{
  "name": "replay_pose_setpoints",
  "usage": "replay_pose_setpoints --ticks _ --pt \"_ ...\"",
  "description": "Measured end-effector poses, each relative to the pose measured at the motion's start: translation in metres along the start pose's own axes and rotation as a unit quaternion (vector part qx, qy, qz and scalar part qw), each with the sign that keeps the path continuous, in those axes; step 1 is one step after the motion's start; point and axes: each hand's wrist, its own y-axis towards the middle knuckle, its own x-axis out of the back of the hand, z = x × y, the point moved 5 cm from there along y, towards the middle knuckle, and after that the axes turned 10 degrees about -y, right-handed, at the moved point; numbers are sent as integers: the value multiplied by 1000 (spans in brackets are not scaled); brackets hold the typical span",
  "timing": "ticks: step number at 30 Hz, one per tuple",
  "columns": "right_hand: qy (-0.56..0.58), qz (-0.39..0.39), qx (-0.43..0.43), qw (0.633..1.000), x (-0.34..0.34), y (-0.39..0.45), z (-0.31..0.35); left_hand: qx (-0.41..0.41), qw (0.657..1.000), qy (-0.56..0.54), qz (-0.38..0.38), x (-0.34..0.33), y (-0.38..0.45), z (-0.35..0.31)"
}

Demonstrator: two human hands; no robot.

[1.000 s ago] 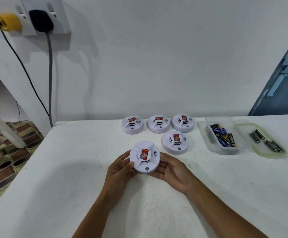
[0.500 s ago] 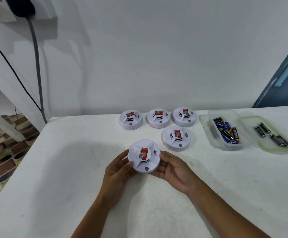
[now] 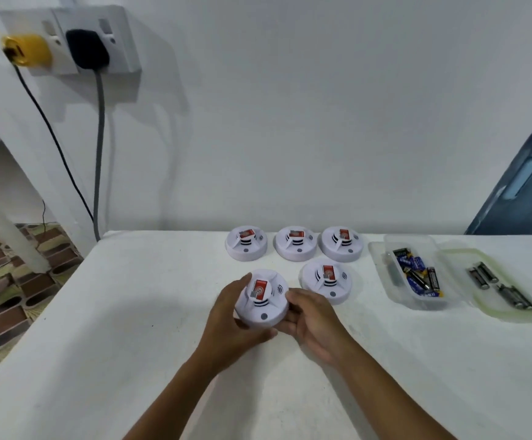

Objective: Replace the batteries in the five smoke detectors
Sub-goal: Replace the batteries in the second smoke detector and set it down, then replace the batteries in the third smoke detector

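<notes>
Gripping, seemingly, between both hands [image 3: 277, 322]: detector [image 3: 262, 300].

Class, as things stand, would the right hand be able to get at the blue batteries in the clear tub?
Probably yes, once freed: the right hand grips a smoke detector together with the left hand. The clear tub is open-topped, with bare table between.

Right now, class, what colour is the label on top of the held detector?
Red, on the white detector gripped by both hands, left and right; head view.
</notes>
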Motion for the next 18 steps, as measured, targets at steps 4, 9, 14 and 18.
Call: replay_pose_setpoints --ticks 4,9,14,18 --pt "-272 -97 87 953 6 6 28 -27 997 49 -43 8 19 -16" --pt "-476 -282 244 796 54 1 57 -45 993 109 -14 6 43 -9" --pt "-515 -251 176 801 95 12 23 -12 988 151 -18 -1 63 26" --pt "-496 -272 161 809 101 16 14 -34 977 207 -31 -7 65 37"
